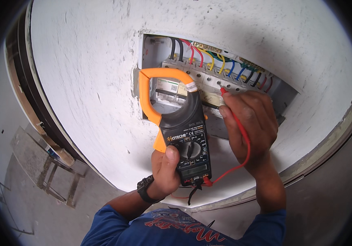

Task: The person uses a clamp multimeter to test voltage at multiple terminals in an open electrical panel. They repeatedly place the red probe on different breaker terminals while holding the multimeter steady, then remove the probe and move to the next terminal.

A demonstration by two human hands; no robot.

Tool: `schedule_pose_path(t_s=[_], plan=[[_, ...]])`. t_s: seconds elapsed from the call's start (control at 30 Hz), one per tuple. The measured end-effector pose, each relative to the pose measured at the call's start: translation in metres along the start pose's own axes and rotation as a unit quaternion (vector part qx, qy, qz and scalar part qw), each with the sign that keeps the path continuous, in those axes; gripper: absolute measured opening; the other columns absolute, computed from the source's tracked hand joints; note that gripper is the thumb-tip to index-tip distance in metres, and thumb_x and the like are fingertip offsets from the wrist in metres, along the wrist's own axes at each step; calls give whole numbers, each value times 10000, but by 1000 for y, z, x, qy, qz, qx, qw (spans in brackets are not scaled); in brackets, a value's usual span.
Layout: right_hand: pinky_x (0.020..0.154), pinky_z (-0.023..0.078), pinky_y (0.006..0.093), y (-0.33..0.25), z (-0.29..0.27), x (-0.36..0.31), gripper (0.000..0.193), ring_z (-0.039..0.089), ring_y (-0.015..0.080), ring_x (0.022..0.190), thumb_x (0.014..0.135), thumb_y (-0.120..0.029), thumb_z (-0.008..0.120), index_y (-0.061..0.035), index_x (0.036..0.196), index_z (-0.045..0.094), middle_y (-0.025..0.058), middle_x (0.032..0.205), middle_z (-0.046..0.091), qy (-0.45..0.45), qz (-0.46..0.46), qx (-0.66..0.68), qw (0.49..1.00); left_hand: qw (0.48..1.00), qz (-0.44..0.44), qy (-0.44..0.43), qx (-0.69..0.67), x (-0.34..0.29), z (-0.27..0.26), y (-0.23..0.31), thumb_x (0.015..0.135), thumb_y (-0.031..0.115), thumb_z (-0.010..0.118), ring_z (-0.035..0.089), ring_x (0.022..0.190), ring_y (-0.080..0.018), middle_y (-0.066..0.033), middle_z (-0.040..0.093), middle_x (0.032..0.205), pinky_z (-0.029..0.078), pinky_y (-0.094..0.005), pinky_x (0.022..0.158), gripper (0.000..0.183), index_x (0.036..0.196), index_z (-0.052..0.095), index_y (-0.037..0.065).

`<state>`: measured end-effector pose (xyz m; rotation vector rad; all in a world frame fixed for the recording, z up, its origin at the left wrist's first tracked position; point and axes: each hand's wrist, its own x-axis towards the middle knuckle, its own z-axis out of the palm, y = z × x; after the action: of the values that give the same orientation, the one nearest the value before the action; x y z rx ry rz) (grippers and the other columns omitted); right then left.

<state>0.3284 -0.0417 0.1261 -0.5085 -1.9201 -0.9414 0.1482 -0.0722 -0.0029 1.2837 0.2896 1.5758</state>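
Observation:
My left hand point(165, 170) is wrapped round a black clamp meter point(184, 129), its thumb beside the rotary dial. The meter's orange jaw point(145, 92) is closed and stands in front of the left part of an electrical panel point(141, 53) set in the wall. Between the fingers of my right hand point(251, 123) is a red test probe point(229, 100), its tip at a screw hole on the row of white circuit breakers point(210, 82). From the probe a red lead point(235, 168) loops down to the meter's lower end, where a black lead point(192, 197) is also plugged in.
Black, red, yellow and blue wires point(210, 61) enter the breakers from above, below a brass terminal bar point(206, 47). Rough white wall point(86, 61) surrounds the panel. A wooden stand point(55, 180) is on the floor at the lower left, near a dark frame edge point(24, 78).

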Motion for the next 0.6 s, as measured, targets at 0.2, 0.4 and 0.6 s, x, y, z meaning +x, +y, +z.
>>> schedule_pose_path(t_s=[0.2,0.4,0.6], plan=[[757,572,412,-3,2,0,346,692,286,881,791,-45,887,-27,1118,776,83,951,722,-1,2,-13,1000,999,-23,-22,14,2,0,7,1124,644,321,774,1057,-281,-270,713,1281,653,-391,889,863,1484,483,-124],[756,569,409,-5,2,-1,348,690,280,888,795,-66,892,-34,1121,775,72,953,716,-2,2,-29,1000,999,-35,-21,8,3,3,6,1121,652,324,773,1058,-288,-265,716,1271,650,-394,901,870,1475,493,-125],[760,569,404,-3,4,-3,359,689,271,896,799,-85,898,-44,1132,771,57,955,710,10,-7,-31,999,999,-28,-12,8,2,2,1,1119,662,315,766,1085,-293,-264,711,1283,645,-404,918,883,1477,495,-125]])
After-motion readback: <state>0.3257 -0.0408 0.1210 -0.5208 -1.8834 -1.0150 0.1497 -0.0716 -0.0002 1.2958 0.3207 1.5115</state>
